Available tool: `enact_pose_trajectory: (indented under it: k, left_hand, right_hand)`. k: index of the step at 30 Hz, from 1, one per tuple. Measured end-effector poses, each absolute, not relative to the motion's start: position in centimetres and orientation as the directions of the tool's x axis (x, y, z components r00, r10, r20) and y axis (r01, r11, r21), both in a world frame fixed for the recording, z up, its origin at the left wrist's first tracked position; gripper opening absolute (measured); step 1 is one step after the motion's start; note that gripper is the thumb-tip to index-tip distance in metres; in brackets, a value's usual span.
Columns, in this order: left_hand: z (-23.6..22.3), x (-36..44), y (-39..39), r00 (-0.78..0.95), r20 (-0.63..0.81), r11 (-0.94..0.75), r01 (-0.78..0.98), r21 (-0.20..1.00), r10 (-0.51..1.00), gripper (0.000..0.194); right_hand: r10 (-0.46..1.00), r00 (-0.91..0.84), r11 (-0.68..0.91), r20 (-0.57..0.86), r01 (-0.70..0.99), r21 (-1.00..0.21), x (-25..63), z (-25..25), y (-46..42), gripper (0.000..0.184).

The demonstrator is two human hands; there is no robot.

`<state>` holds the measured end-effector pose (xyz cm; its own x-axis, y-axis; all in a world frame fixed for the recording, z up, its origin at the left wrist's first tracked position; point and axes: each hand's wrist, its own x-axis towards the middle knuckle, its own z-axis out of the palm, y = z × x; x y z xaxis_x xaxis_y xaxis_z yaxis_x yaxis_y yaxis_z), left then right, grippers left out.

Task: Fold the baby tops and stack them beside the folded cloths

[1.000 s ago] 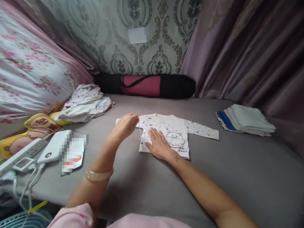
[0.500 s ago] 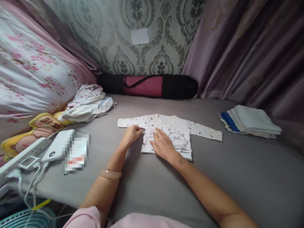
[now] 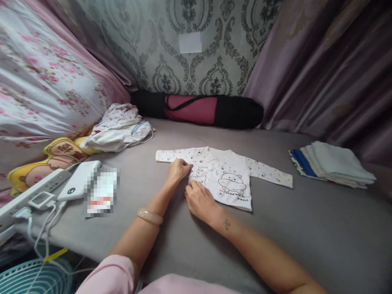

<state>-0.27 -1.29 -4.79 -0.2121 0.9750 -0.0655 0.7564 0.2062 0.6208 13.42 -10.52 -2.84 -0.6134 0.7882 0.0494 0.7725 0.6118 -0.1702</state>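
Note:
A small white baby shirt [image 3: 232, 163] with a hippo drawing, lettering and a speckled print lies face up with both sleeves spread sideways. Just under the left-hand sleeve, my left hand [image 3: 179, 170] pinches the shirt's side edge between thumb and fingertips. My right hand [image 3: 202, 201] is at the lower left corner of the shirt, its fingers curled closed on the hem there and partly covering it. A beige bangle circles my left wrist.
A stack of folded cloths [image 3: 339, 163] lies on the grey bed sheet [image 3: 269, 232] at right. Left are crumpled cloth [image 3: 119, 128], a yellow cushion [image 3: 36, 175], a power bank [image 3: 80, 181], and a power strip [image 3: 33, 198] with cables. A black-and-red roll bag [image 3: 196, 109] lies along the wall.
My left hand came down from above the sleeve to the shirt's side edge. My right hand slid from lying flat on the shirt front to its lower left corner, its fingers closing.

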Motion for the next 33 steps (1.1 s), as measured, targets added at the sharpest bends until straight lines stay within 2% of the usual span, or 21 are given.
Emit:
enact_pose_trajectory:
  k: [4,10,18,24,28,31,33]
  left_hand:
    - [-4.5,0.1,-1.4,-0.226,-0.091,0.235,0.762,0.603,0.97,0.028]
    - [-4.5,0.4,-1.2,-0.244,-0.123,0.271,0.79,0.55,0.962,0.02]
    - [-4.6,0.5,-1.4,-0.195,-0.073,0.206,0.859,0.468,0.978,0.018]
    - [-3.8,1.2,-2.4,-0.072,0.0,0.068,0.94,0.336,0.997,0.018]
    - [-3.5,1.2,-2.8,0.074,0.019,-0.076,0.975,0.208,0.997,0.022]
    - [-3.1,1.2,-3.4,0.132,0.041,-0.135,0.985,0.103,0.99,0.023]
    - [-2.8,1.4,-4.0,0.15,0.094,-0.154,0.987,0.043,0.984,0.023]
  right_hand:
    - [0.783,-0.621,0.619,0.032,0.772,-0.145,13.4,-2.9,-10.3,0.022]
    - [0.731,-0.68,0.668,0.05,0.7,-0.253,14.7,-1.6,-10.0,0.02]
    - [0.707,-0.706,0.691,0.037,0.68,-0.245,14.9,-1.8,-10.1,0.019]
    - [0.663,-0.749,0.722,0.019,0.632,-0.281,15.1,-1.5,-10.1,0.02]
    - [0.64,-0.768,0.703,0.01,0.581,-0.409,15.9,-1.0,-9.5,0.02]
    - [0.767,-0.636,0.59,0.077,0.654,-0.474,16.8,-0.9,-8.1,0.026]
    - [0.872,-0.46,0.486,0.17,0.764,-0.425,17.6,-1.4,-6.9,0.033]
